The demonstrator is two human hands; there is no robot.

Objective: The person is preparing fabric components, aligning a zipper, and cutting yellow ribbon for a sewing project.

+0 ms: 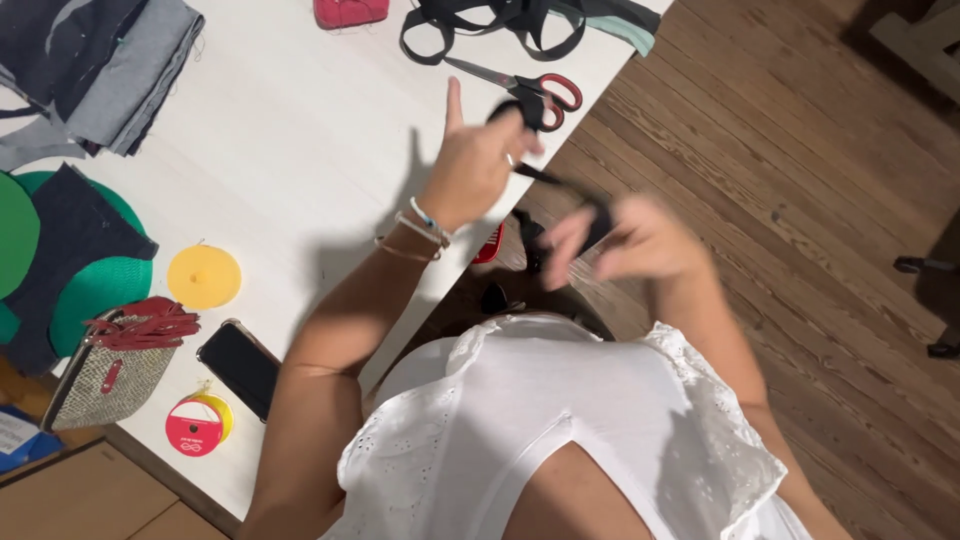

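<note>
My left hand (478, 160) is raised over the edge of the white table (300, 150), index finger pointing up, the other fingers pinched on one end of a black strap (560, 185). My right hand (630, 238), blurred, holds the strap's other end off the table, above the wooden floor. The strap runs tight between the two hands. Red-handled scissors (535, 92) lie on the table just beyond my left hand.
More black straps (500, 25) and a red item (350, 12) lie at the far edge. Folded denim (110, 60), green mats (90, 290), a yellow spool (204, 276), a phone (240, 368), a red spool (196, 425) and a woven pouch (110, 375) sit left.
</note>
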